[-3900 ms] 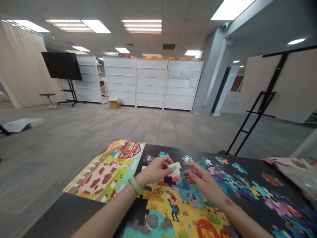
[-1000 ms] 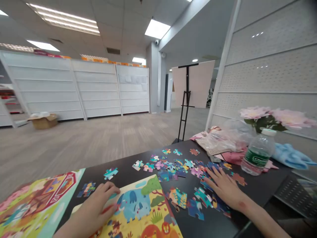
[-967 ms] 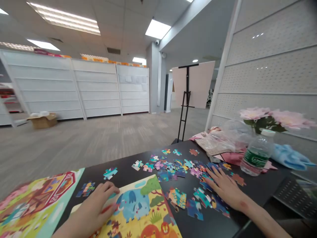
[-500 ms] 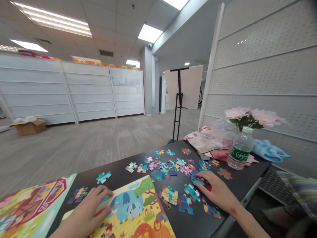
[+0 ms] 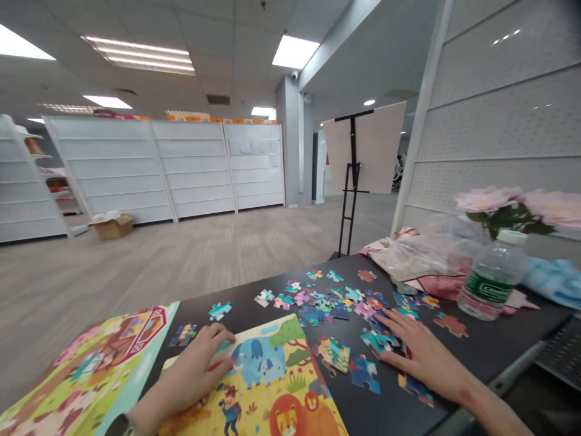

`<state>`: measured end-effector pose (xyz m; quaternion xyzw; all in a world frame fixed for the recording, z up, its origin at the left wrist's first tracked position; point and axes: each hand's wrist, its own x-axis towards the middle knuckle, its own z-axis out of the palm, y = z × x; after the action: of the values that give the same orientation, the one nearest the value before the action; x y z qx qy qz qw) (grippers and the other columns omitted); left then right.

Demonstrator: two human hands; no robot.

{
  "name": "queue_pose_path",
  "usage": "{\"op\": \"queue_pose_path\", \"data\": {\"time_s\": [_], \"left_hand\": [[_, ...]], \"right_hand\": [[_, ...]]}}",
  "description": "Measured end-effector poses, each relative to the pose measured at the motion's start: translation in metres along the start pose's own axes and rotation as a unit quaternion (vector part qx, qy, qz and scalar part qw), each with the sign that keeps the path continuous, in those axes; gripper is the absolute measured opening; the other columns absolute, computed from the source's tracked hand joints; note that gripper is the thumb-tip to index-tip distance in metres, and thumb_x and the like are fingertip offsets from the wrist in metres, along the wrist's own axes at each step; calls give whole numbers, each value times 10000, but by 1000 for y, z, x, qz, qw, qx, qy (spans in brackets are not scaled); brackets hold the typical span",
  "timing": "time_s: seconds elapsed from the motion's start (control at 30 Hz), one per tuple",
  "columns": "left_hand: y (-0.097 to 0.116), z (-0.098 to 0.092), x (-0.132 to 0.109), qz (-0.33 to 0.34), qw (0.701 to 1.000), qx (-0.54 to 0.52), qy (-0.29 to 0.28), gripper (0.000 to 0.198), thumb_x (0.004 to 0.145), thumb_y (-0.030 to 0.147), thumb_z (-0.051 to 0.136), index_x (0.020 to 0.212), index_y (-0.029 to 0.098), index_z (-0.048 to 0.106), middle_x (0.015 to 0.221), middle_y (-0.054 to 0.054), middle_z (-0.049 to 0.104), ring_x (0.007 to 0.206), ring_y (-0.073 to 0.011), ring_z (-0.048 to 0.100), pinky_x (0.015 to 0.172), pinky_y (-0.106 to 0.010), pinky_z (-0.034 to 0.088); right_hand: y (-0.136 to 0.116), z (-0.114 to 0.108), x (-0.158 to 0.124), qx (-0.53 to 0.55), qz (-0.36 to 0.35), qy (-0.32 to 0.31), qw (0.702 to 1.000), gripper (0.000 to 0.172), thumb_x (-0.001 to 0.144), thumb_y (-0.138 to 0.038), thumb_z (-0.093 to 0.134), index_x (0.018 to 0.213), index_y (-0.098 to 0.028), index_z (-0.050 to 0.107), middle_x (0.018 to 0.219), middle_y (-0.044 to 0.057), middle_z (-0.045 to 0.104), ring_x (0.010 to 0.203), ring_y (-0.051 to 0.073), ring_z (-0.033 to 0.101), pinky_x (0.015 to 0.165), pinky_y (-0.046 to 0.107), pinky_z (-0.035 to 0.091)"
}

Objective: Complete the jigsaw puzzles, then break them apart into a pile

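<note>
My left hand point(image 5: 197, 366) rests on the left part of a yellow animal puzzle point(image 5: 254, 387) with elephants and lions on it. Its fingers are loosely bent, with the thumb apart, and hold nothing that I can see. My right hand point(image 5: 420, 348) lies with fingers spread over loose puzzle pieces. Under its fingers is a teal piece point(image 5: 379, 340), partly covered. A dark blue piece point(image 5: 364, 373) and an orange-and-teal piece point(image 5: 334, 354) lie between the hand and the puzzle. Farther back, several mixed pieces point(image 5: 324, 303) form a loose pile.
A farm-picture puzzle point(image 5: 104, 369) lies at the left. On the dark table point(image 5: 254, 321)'s right side stand a water bottle point(image 5: 492, 278) and pink flowers point(image 5: 490, 200), beside plastic-wrapped cloth point(image 5: 422, 254). A black easel point(image 5: 349, 200) stands beyond the table.
The view has turned left, so everything sits farther right. My right hand has flattened and spread its fingers over the pieces. My left hand stays on the yellow puzzle.
</note>
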<state>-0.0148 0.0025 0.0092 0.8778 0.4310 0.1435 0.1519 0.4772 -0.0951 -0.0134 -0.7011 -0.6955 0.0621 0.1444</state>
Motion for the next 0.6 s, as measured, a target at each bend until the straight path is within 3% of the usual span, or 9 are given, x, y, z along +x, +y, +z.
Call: {"op": "queue_pose_path", "data": {"time_s": [0.1, 0.23, 0.3, 0.37, 0.43, 0.53, 0.6], "left_hand": [[-11, 5, 0, 13, 1000, 4, 4, 258, 938, 380, 517, 1126, 257, 645, 1177, -69, 615, 1056, -261, 592, 940, -392, 517], [-32, 16, 4, 31, 999, 10, 12, 296, 940, 443, 545, 1169, 287, 651, 1219, -46, 646, 1126, -267, 611, 994, -381, 521], [-26, 21, 10, 44, 999, 17, 24, 298, 938, 448, 550, 1166, 295, 664, 1252, -42, 651, 1177, -277, 604, 1028, -397, 510], [-1, 26, 22, 62, 997, 21, 26, 307, 946, 426, 543, 1197, 294, 660, 1311, -53, 629, 1225, -278, 584, 1061, -405, 489], [40, 30, 42, 77, 997, 20, 18, 342, 950, 374, 534, 1268, 288, 629, 1359, -74, 604, 1229, -273, 588, 1053, -403, 498], [99, 43, 87, 88, 995, 38, -9, 419, 918, 352, 571, 1327, 270, 603, 1462, -97, 528, 1356, -310, 480, 1141, -483, 398], [123, 56, 118, 61, 996, 53, -29, 549, 920, 408, 573, 1436, 230, 506, 1549, -128, 421, 1435, -340, 371, 1181, -560, 298]], "right_hand": [[-9, -6, -5, 44, 13, 29, 999, 655, 844, -647, 590, 1350, -232, 612, 1481, 131, 514, 1376, 334, 447, 1168, 515, 310], [-18, -14, -16, 129, -31, 42, 990, 583, 868, -493, 641, 1380, -221, 573, 1395, 114, 594, 1269, 273, 560, 1102, 419, 412], [-20, -16, -20, 151, -51, 34, 987, 602, 842, -468, 687, 1386, -240, 570, 1380, 96, 612, 1252, 266, 578, 1088, 395, 431], [-19, -16, -22, 160, -59, 35, 985, 611, 828, -481, 705, 1379, -247, 581, 1367, 90, 625, 1248, 271, 584, 1085, 393, 439], [-14, -14, -22, 172, -50, 66, 982, 598, 855, -498, 669, 1388, -245, 570, 1384, 94, 612, 1270, 280, 569, 1099, 409, 430], [1, -6, -20, 212, 4, 159, 964, 593, 897, -525, 592, 1411, -236, 530, 1420, 105, 582, 1296, 293, 549, 1101, 439, 427], [13, 0, -18, 270, 57, 219, 936, 589, 908, -556, 549, 1399, -231, 523, 1362, 114, 627, 1235, 297, 599, 1044, 439, 476]]}}
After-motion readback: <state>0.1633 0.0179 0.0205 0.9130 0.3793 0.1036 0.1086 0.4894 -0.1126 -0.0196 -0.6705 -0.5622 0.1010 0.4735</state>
